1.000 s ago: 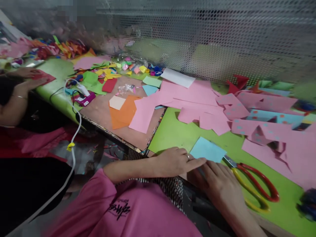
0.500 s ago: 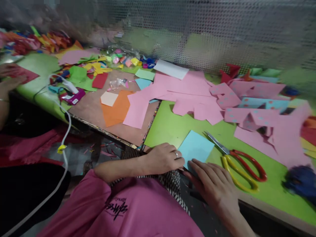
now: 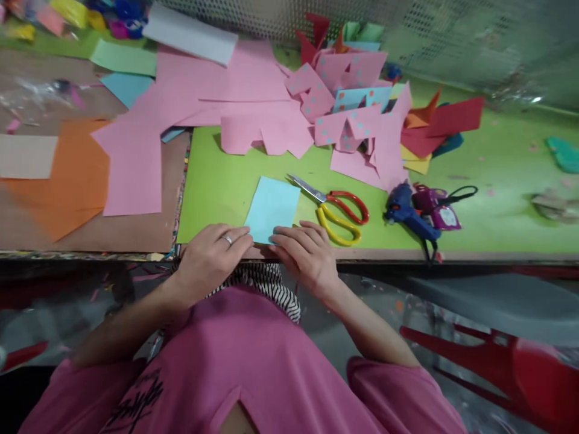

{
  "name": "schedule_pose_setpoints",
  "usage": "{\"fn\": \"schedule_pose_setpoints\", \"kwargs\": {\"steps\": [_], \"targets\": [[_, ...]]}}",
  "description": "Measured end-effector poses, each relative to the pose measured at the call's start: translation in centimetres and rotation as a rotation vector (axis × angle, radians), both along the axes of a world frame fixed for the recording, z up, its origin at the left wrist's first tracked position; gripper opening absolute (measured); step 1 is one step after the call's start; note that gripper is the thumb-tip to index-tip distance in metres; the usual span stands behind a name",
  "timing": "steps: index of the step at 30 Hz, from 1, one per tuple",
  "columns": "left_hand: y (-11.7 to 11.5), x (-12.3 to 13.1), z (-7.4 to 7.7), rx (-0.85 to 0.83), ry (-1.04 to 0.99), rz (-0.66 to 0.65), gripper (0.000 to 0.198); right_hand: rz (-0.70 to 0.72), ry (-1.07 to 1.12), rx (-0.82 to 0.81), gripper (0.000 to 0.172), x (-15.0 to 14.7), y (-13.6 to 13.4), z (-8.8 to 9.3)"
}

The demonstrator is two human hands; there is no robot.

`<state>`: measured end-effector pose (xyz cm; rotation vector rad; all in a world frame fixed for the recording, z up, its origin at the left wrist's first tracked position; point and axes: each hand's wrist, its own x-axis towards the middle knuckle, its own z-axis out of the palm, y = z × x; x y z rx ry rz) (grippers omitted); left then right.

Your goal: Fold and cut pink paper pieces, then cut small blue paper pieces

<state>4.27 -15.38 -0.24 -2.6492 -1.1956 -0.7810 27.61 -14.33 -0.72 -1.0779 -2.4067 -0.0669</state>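
A light blue sheet of paper (image 3: pixel 274 205) lies on the green table top (image 3: pixel 212 175), close to the front edge. My left hand (image 3: pixel 212 256), with a ring on one finger, has its fingertips closed on the sheet's near left corner. At the near right corner, my right hand (image 3: pixel 310 256) grips the same sheet with bent fingers; both thumbs are mostly hidden. Just right of the paper rest scissors (image 3: pixel 323 198) with one red and one yellow handle, their blades partly open and pointing away to the left. Neither hand touches them.
Pink sheets (image 3: pixel 244 75) and dotted pink cut-outs (image 3: pixel 348 126) spread behind the blue paper. Further right lies a blue glue gun (image 3: pixel 409 211) beside a purple object (image 3: pixel 441 208). On the left, a brown board (image 3: pixel 169 199) carries orange paper (image 3: pixel 81 175). A red chair (image 3: pixel 525 374) stands below right.
The view has swung to the right, so the co-worker and the white cable have left it and the glue gun shows fully. Both hands stay at the blue sheet's near edge.
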Motion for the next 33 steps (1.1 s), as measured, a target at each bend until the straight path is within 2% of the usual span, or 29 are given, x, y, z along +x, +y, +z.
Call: {"fn": "schedule_pose_setpoints", "kwargs": {"steps": [3, 7, 10, 13, 22, 29, 33], "targets": [[-0.2, 0.4, 0.8, 0.036, 0.089, 0.032, 0.012, -0.053, 0.006, -0.051, 0.013, 0.0, -0.2, -0.2], [0.0, 0.4, 1.1, 0.000, 0.089, 0.035, 0.018, -0.019, 0.022, -0.096, 0.016, 0.2, 0.3, -0.3], [0.1, 0.0, 1.0, -0.033, 0.016, 0.033, 0.009, -0.001, 0.074, -0.169, 0.023, 0.3, 0.8, -0.2], [0.1, -0.2, 0.7, -0.058, -0.035, 0.055, 0.008, 0.001, 0.031, -0.230, 0.030, 0.3, 1.2, 0.1], [0.0, 0.1, 0.0, -0.127, -0.100, 0.100, 0.006, 0.068, 0.054, -0.228, 0.026, 0.3, 1.6, 0.0], [0.4, 0.0, -0.2, -0.332, -0.207, 0.216, 0.015, -0.047, 0.114, -0.345, 0.029, 0.1, 1.8, 0.6], [0.7, 0.0, -0.2, -0.378, -0.222, 0.235, 0.017, -0.088, 0.129, -0.398, 0.025, -0.3, 1.8, 1.0]]}}
